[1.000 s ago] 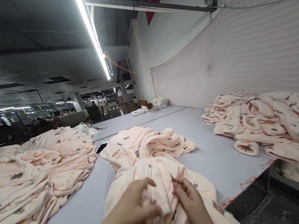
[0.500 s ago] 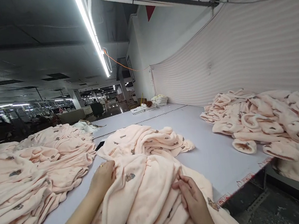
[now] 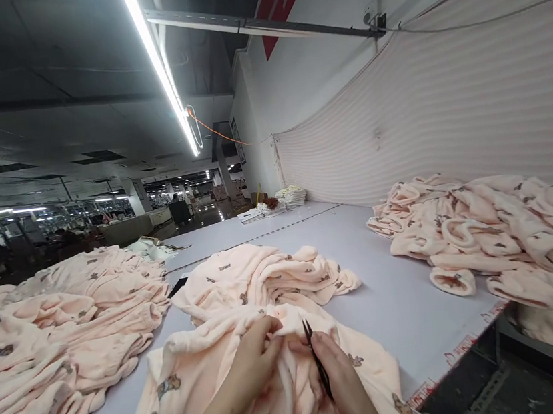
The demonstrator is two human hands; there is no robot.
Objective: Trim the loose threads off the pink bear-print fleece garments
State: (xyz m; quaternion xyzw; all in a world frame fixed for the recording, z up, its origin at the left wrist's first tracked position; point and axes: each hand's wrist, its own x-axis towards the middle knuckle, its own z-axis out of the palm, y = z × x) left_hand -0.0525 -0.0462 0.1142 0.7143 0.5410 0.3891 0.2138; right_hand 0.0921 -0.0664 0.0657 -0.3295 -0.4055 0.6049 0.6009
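Observation:
A pale pink fleece garment with small brown animal prints lies bunched in front of me, hanging toward the table's near edge. My left hand is closed on a fold of it near the middle, fingertips pinching the cloth. In my right hand are black thread snips, their two pointed tips slightly apart and pointing up and away, beside the pinched fold. Some right fingers are hidden behind the cloth. Just beyond the hands, more of the same pink fabric is heaped on the table.
On the left of the table rises a large pile of pink garments. Another pile hangs over the right edge. Stacked white cloth pieces sit at the far end, near a striped fabric sheet along the wall.
My left hand has moved right, toward my right hand, and pinches a new fold. The black snips now show in my right hand. The garment's near part has been shifted and regathered.

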